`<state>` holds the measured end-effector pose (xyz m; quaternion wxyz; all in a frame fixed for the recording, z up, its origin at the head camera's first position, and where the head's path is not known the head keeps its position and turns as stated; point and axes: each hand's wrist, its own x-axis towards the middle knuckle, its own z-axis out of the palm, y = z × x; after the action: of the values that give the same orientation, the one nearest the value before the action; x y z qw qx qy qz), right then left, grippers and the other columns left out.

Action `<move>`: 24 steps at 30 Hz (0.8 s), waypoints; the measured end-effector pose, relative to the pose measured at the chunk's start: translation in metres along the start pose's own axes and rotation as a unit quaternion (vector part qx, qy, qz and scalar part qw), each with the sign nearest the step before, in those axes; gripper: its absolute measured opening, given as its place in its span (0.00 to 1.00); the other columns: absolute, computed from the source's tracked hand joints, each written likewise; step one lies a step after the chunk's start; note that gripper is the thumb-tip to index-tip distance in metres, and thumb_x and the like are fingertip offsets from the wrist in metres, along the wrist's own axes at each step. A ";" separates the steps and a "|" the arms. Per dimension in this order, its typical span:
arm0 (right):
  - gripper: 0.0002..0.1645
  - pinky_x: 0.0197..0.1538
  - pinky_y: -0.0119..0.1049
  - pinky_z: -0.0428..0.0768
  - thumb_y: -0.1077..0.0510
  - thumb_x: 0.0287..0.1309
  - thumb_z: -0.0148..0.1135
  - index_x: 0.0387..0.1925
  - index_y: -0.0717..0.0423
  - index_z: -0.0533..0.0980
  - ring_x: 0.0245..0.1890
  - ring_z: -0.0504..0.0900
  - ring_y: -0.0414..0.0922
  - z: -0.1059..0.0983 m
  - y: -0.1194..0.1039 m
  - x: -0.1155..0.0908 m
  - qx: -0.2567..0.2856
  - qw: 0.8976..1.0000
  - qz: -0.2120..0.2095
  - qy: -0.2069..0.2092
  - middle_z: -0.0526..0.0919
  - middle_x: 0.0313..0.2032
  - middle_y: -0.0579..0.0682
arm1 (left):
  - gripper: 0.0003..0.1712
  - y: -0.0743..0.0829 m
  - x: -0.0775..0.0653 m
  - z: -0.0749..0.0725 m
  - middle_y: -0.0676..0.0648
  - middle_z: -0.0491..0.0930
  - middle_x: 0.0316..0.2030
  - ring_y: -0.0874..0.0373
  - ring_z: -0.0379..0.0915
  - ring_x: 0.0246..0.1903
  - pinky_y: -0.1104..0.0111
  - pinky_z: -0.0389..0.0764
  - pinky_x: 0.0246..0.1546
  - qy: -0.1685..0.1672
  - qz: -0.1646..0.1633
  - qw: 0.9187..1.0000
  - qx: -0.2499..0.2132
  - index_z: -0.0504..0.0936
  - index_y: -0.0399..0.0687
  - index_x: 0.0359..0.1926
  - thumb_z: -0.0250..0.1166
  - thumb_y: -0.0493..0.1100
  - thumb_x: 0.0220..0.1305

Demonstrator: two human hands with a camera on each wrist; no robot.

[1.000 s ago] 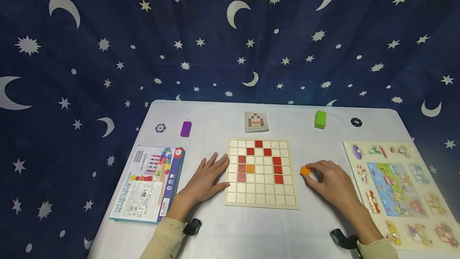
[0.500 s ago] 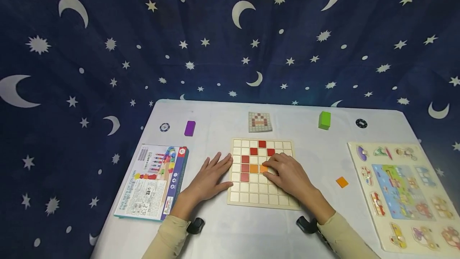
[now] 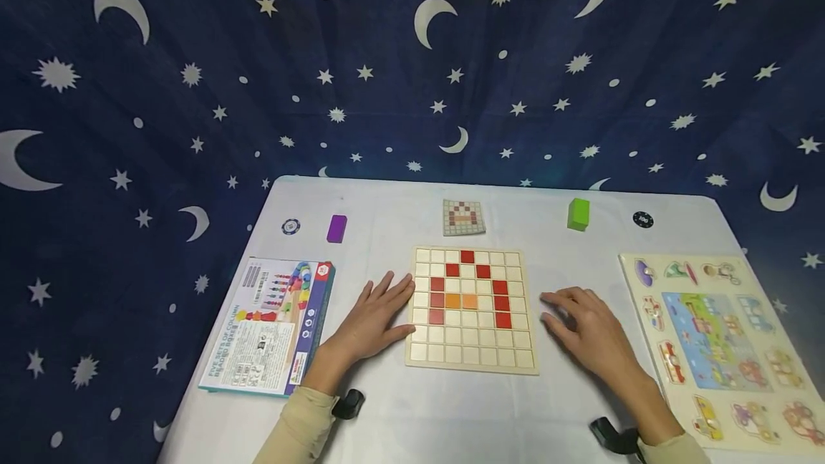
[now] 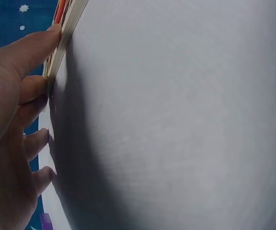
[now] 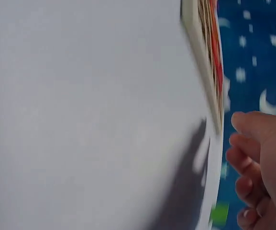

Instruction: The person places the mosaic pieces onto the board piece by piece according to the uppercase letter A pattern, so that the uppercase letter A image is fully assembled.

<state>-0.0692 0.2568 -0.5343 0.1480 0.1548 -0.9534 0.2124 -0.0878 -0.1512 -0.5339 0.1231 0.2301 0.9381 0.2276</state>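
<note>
A wooden grid board (image 3: 445, 356) lies flat at the middle of the table, filled with pale squares. Several red tiles (image 3: 500, 303) form a peaked outline on it. Two orange tiles (image 3: 461, 301) sit side by side between its sides. My left hand (image 3: 377, 313) rests at the board's left edge with fingers spread, fingertips and thumb touching the rim. To the right of the board, my right hand (image 3: 596, 331) hovers over the table, thumb and index finger apart. Its fingers bend loosely in the right wrist view, with nothing visible between them.
A small pattern card (image 3: 462, 218) lies behind the board. Farther out are a purple block (image 3: 336, 229), a green block (image 3: 578, 214) and two round chips, one dark (image 3: 642, 219). A boxed toy (image 3: 264, 328) lies left, a picture puzzle (image 3: 715, 349) right.
My right hand set an orange tile beside the first one, then withdrew to the right. It now covers the spot where another orange tile lay. The left hand stayed at the board.
</note>
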 end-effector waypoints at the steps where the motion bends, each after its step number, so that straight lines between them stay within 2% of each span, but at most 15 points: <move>1: 0.24 0.38 0.44 0.74 0.58 0.52 0.83 0.52 0.56 0.88 0.38 0.79 0.46 -0.007 0.009 -0.007 -0.011 1.000 0.020 0.010 0.88 0.43 0.53 | 0.46 0.000 0.000 0.000 0.50 0.56 0.85 0.42 0.43 0.87 0.37 0.47 0.85 0.002 0.001 1.000 -0.001 0.60 0.50 0.84 0.66 0.59 0.74; 4: 0.28 0.40 0.53 0.76 0.56 0.48 0.85 0.51 0.60 0.87 0.39 0.81 0.56 -0.026 0.030 -0.027 -0.045 0.995 0.082 0.019 0.87 0.44 0.61 | 0.45 0.001 0.000 -0.001 0.50 0.57 0.85 0.42 0.43 0.87 0.37 0.48 0.84 0.003 0.002 1.000 -0.002 0.61 0.49 0.84 0.66 0.59 0.74; 6: 0.30 0.39 0.58 0.77 0.52 0.46 0.86 0.49 0.62 0.87 0.38 0.81 0.60 -0.035 0.040 -0.037 -0.069 0.991 0.114 0.008 0.86 0.42 0.63 | 0.45 0.001 0.000 -0.001 0.49 0.57 0.85 0.41 0.43 0.87 0.36 0.48 0.84 0.001 0.001 1.000 -0.003 0.61 0.49 0.83 0.66 0.59 0.74; 9: 0.28 0.37 0.59 0.79 0.51 0.44 0.87 0.45 0.62 0.88 0.35 0.83 0.60 -0.042 0.051 -0.048 -0.086 0.990 0.113 -0.001 0.87 0.37 0.62 | 0.46 0.002 0.000 -0.001 0.50 0.56 0.85 0.42 0.42 0.87 0.36 0.47 0.85 -0.005 -0.001 1.000 -0.005 0.60 0.49 0.84 0.66 0.59 0.74; 13: 0.22 0.31 0.48 0.77 0.57 0.45 0.86 0.43 0.60 0.89 0.30 0.80 0.50 -0.040 0.052 -0.048 -0.071 0.993 0.097 -0.007 0.87 0.36 0.57 | 0.46 0.000 0.000 0.000 0.49 0.56 0.85 0.42 0.42 0.87 0.36 0.46 0.85 -0.005 -0.001 1.000 -0.007 0.59 0.49 0.84 0.65 0.59 0.75; 16: 0.20 0.31 0.40 0.72 0.59 0.47 0.84 0.44 0.58 0.90 0.30 0.76 0.45 -0.035 0.044 -0.040 -0.048 0.993 0.106 -0.008 0.88 0.38 0.56 | 0.45 0.000 0.000 0.001 0.48 0.57 0.85 0.40 0.44 0.86 0.36 0.47 0.84 0.002 0.004 1.000 -0.006 0.61 0.47 0.83 0.66 0.58 0.74; 18: 0.18 0.32 0.39 0.71 0.58 0.49 0.84 0.44 0.57 0.90 0.31 0.75 0.43 -0.030 0.034 -0.031 -0.028 0.994 0.103 -0.008 0.89 0.38 0.54 | 0.45 0.000 -0.001 0.001 0.47 0.58 0.84 0.39 0.45 0.86 0.35 0.48 0.84 0.005 0.006 1.000 -0.007 0.62 0.47 0.83 0.66 0.58 0.74; 21: 0.18 0.35 0.40 0.74 0.57 0.52 0.83 0.45 0.55 0.90 0.35 0.78 0.44 -0.017 0.012 -0.011 0.002 0.997 0.082 -0.008 0.89 0.39 0.51 | 0.45 0.001 -0.001 0.000 0.47 0.59 0.84 0.39 0.45 0.86 0.35 0.49 0.83 0.008 0.005 1.000 -0.010 0.62 0.46 0.83 0.67 0.58 0.74; 24: 0.18 0.38 0.41 0.77 0.58 0.53 0.83 0.47 0.55 0.89 0.38 0.79 0.44 -0.004 -0.013 0.010 0.030 0.998 0.048 -0.028 0.89 0.41 0.50 | 0.46 0.002 0.000 0.000 0.48 0.58 0.84 0.40 0.44 0.86 0.36 0.48 0.84 0.005 0.004 1.000 -0.008 0.61 0.48 0.83 0.66 0.58 0.74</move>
<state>-0.0730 0.2446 -0.5228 0.1065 0.1190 -0.9566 0.2435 -0.0874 -0.1500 -0.5330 0.1188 0.2321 0.9359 0.2367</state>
